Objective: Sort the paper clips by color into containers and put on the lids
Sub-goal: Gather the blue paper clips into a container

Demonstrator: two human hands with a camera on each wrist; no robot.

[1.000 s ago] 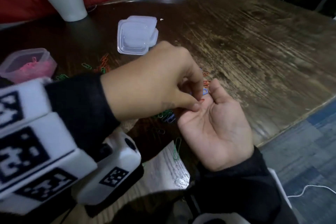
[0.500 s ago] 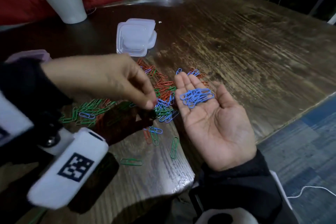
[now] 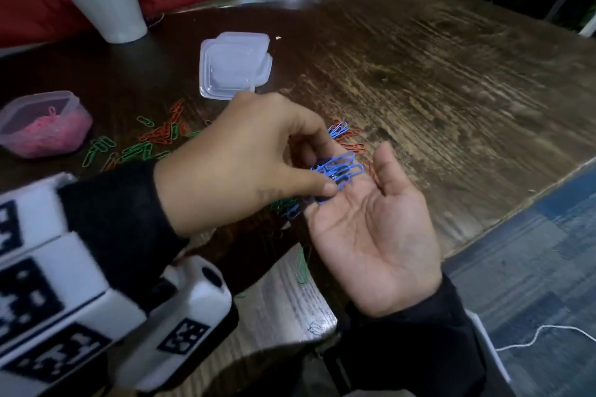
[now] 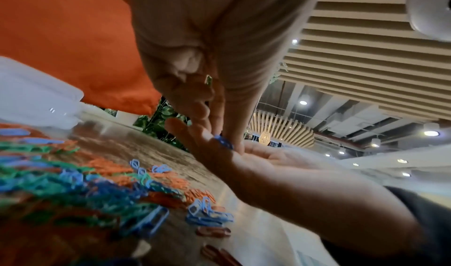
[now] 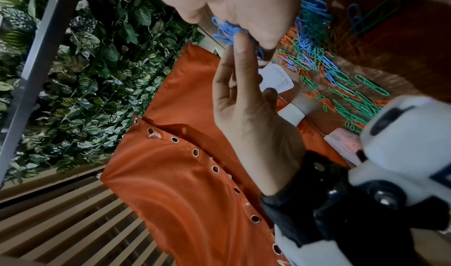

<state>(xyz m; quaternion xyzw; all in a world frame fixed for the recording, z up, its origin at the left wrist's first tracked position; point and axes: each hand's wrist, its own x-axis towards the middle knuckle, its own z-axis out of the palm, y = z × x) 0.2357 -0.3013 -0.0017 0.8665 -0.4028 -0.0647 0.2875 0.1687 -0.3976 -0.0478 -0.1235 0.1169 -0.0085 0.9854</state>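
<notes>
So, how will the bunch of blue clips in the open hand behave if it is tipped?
The blue clips lie loose on the flat right hand, so they would probably slide off. They look thin and light; some seem interlocked and may fall as a clump.

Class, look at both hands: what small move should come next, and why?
Probably the left hand lets go of its blue clip onto the blue clips piled on the right hand, then reaches back to the table: its fingertips sit at that pile, and blue ones remain among the mixed clips.
</notes>
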